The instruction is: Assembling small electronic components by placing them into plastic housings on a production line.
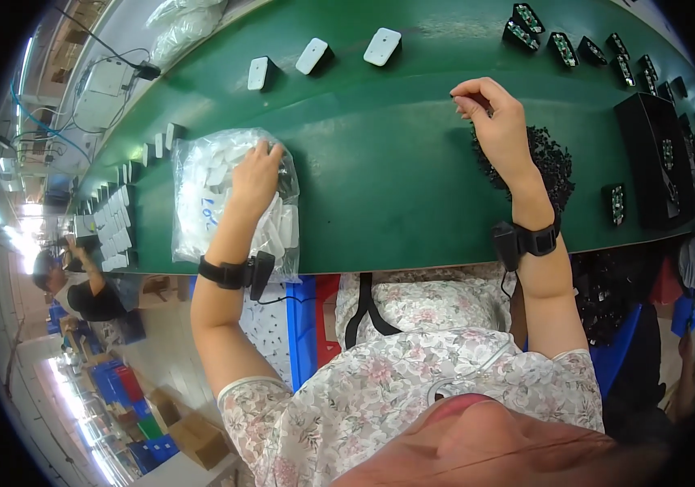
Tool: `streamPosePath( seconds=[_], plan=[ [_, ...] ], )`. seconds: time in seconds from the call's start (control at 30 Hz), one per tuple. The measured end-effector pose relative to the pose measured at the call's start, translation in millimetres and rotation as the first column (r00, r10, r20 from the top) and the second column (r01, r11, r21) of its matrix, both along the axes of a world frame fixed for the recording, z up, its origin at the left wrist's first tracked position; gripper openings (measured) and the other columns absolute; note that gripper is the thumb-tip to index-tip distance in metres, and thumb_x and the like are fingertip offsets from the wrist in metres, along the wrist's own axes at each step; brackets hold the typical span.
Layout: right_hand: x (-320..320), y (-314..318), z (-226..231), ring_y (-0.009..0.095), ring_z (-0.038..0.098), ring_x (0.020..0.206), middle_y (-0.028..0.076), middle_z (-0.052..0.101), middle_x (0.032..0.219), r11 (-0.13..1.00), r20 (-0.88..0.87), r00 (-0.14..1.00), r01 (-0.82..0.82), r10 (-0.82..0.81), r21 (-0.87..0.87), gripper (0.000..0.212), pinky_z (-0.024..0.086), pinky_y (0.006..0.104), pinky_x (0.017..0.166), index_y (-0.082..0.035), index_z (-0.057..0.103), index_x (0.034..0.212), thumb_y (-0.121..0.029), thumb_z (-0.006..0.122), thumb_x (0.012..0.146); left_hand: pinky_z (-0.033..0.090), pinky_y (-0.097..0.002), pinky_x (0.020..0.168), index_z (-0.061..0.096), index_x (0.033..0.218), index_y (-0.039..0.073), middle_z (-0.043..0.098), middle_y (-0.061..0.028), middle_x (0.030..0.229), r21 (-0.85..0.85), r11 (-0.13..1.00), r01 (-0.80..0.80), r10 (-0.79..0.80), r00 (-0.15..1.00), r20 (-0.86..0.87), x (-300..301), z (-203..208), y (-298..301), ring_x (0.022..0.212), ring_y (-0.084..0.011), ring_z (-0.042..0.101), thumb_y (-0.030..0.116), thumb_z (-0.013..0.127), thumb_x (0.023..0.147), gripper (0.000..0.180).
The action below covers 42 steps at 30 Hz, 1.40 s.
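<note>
My left hand (pixel 256 177) lies on a clear plastic bag (pixel 193 213) of white plastic covers, its fingers curled at the upper right part. What those fingertips hold, if anything, is hidden. Over the table my right hand (pixel 497 122) is raised, thumb and fingers pinched together; a tiny dark thing may be between the tips, too small to name. Just beyond its wrist spreads a pile of small black parts (pixel 554 166). Three black cases with white tops, one of them a white-topped case (pixel 382 47), stand apart at the far side of the green table (pixel 380 178).
Black housings with green circuit boards (pixel 562 49) stand at the far right, near a black box (pixel 647 162). Rows of white-topped cases (pixel 112 227) line the left end. A blue bin (pixel 303 325) is below the near edge. Another person (pixel 88 284) works at far left.
</note>
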State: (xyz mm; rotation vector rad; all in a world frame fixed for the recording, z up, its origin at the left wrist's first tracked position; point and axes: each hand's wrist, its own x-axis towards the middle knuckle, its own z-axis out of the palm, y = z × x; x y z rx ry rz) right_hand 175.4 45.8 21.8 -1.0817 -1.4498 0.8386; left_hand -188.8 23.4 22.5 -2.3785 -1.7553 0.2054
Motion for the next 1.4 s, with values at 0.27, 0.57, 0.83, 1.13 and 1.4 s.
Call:
streamPosePath(
  seconds=[0.27,0.57,0.83,1.13,1.4],
  plan=[
    [0,-1,5,0.014,0.057,0.071,0.007,0.058,0.082,0.993,0.142,0.990,-0.003,-0.015,0.121,0.006,0.046,0.0245,0.064,0.002,0.059,0.091,0.002,0.056,0.085,0.049,-0.0423,0.071,0.058,0.097,0.003,0.061,-0.0148,0.088,-0.065,0.967,-0.247,0.247,0.969,-0.007,-42,-8,8,0.088,-0.0327,0.060,0.018,0.062,0.082,0.022],
    [-3,-1,-2,0.010,0.054,0.071,0.003,0.057,0.081,0.996,0.184,0.983,-0.017,0.000,0.087,0.007,0.044,0.0220,0.066,0.001,0.059,0.093,0.000,0.056,0.087,0.046,-0.0392,0.073,0.055,0.113,0.011,0.059,-0.0119,0.087,-0.375,0.902,-0.211,0.320,0.913,0.254,-31,18,0,0.084,-0.0311,0.058,0.017,0.070,0.076,0.041],
    [-11,-4,-1,0.008,0.054,0.071,0.001,0.058,0.082,0.996,0.133,0.990,-0.059,0.049,0.070,0.009,0.044,0.0213,0.066,0.000,0.060,0.096,0.000,0.056,0.087,0.051,-0.0415,0.067,0.055,0.095,0.007,0.060,-0.0151,0.093,0.005,0.984,-0.179,0.179,0.984,0.013,-9,43,-13,0.083,-0.0340,0.063,0.010,0.064,0.078,0.020],
    [-9,-12,1,0.009,0.057,0.078,0.003,0.060,0.087,0.985,-0.071,0.986,-0.157,0.153,-0.065,0.015,0.046,0.0216,0.069,-0.001,0.059,0.104,-0.002,0.056,0.090,0.049,-0.0372,0.059,0.059,0.097,0.007,0.060,-0.0094,0.087,0.177,0.975,-0.131,-0.022,0.741,0.671,90,86,-38,0.070,-0.0287,0.061,0.003,0.060,0.081,0.016],
    [-25,-19,1,0.009,0.057,0.079,0.004,0.060,0.090,0.908,-0.332,0.882,-0.397,0.335,-0.138,0.030,0.047,0.0223,0.071,-0.001,0.051,0.118,0.000,0.058,0.088,0.044,-0.0299,0.049,0.064,0.098,0.007,0.056,-0.0085,0.080,0.019,0.999,0.051,-0.030,0.219,0.975,174,10,-16,0.057,-0.0191,0.056,-0.006,0.060,0.080,0.022]
  ],
)
